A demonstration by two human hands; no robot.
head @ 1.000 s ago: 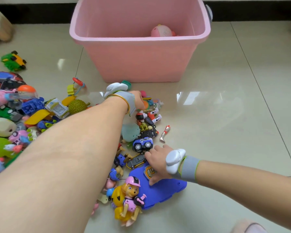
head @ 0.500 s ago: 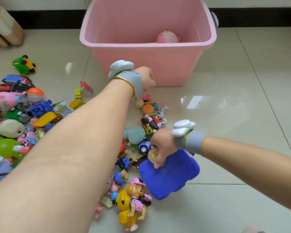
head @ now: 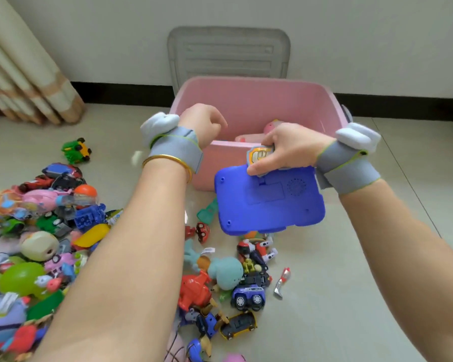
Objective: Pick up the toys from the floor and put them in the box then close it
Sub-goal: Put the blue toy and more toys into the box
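Note:
The pink box (head: 249,103) stands open on the floor ahead, with a pink toy (head: 272,126) lying inside. My right hand (head: 288,147) grips the blue toy tablet (head: 270,202) by its top handle and holds it tilted in the air just in front of the box's near wall. My left hand (head: 203,124) hovers over the near left rim with its fingers curled downward; nothing shows in it. Many toys lie on the floor below, among them a purple car (head: 249,297), a teal plush (head: 226,273) and a red figure (head: 194,291).
The grey lid (head: 228,53) leans against the wall behind the box. A dense pile of toys (head: 37,231) covers the floor at left, with a green car (head: 76,150) apart from it. A curtain (head: 24,74) hangs at far left. Bare tiles lie to the right.
My right hand lifted the blue tablet off the floor up to the box's front. My left hand rose from the toy pile to above the box's near rim.

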